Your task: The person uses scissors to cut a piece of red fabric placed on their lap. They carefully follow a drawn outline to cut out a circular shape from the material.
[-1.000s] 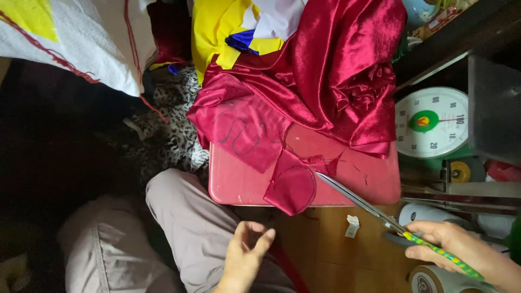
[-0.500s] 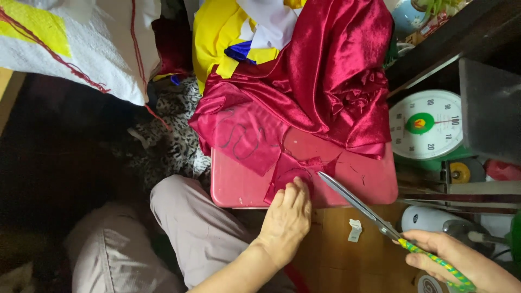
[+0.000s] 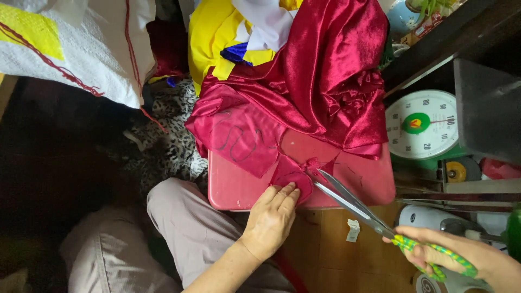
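From the head view, your left hand [image 3: 269, 218] lay flat, fingers together and closing on nothing, pressing down a small flap of the dark red satin cloth [image 3: 304, 103] at the near edge of the pink plastic stool [image 3: 239, 190], probably to keep the slippery fabric taut and still under the blades. Your right hand [image 3: 461, 260] was wrapped around the green-and-yellow handles of the long scissors [image 3: 353, 203]; the blades stood a little apart, their tips right at the cloth just beside your left fingertips [image 3: 290, 190]. The satin bore a dark drawn outline [image 3: 239, 144] on the flat part over the stool, while the rest was heaped up behind, out of the way. Yellow and white fabric [image 3: 228, 38] lay further back. A round weighing scale [image 3: 423, 125] sat on a shelf to your right, and your knee in grey trousers [image 3: 184, 222] was tucked against the stool.
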